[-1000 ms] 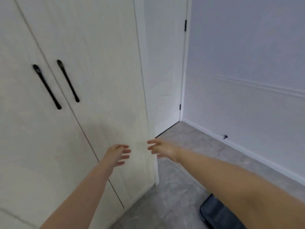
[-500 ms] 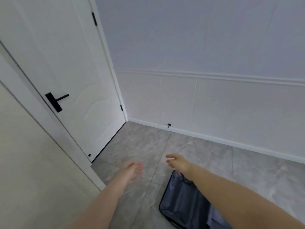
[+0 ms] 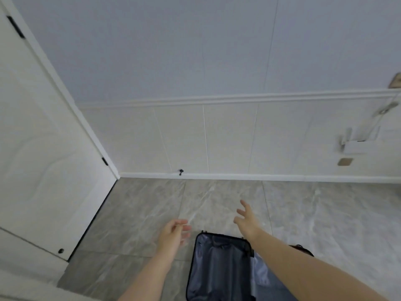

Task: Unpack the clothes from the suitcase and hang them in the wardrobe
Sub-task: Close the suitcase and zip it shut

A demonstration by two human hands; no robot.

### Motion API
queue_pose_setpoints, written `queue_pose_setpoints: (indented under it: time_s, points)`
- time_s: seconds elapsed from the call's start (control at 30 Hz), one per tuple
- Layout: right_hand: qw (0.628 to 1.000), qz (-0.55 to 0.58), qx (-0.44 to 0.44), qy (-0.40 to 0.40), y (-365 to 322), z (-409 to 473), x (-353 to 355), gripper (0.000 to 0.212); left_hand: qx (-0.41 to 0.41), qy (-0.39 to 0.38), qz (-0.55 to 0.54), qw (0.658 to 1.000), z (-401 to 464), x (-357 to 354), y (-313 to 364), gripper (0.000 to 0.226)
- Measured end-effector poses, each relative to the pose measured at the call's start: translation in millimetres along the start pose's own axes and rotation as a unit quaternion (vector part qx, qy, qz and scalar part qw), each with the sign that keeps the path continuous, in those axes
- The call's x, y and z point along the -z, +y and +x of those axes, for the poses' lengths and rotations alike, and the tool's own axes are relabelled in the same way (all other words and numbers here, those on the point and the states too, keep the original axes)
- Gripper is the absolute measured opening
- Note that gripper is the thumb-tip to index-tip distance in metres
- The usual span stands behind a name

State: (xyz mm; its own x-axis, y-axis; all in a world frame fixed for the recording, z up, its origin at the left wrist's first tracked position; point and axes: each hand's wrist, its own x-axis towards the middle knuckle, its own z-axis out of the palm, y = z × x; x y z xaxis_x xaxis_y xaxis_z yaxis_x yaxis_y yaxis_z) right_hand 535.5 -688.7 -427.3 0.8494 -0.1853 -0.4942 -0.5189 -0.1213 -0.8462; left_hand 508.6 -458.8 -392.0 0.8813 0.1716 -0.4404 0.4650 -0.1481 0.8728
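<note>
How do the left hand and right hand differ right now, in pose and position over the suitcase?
The left hand has its fingers loosely curled; the right hand has its fingers spread wide. The left hand sits over bare floor, left of the open suitcase; the right hand reaches further forward, past its far edge, with the forearm crossing over it. Both are empty and touch nothing.

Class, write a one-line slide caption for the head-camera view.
Both empty hands, left hand and right hand, reach over an open suitcase on the grey tiled floor.
</note>
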Motion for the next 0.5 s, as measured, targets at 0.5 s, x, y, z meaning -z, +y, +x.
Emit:
queue_pose_setpoints:
  time_s: [0.5]
  points:
    - [0.964,0.100,-0.101,0.226,82,-15,-33,0.067,0.021,-0.230,0.147,0.962,120,-8,-30,0.024]
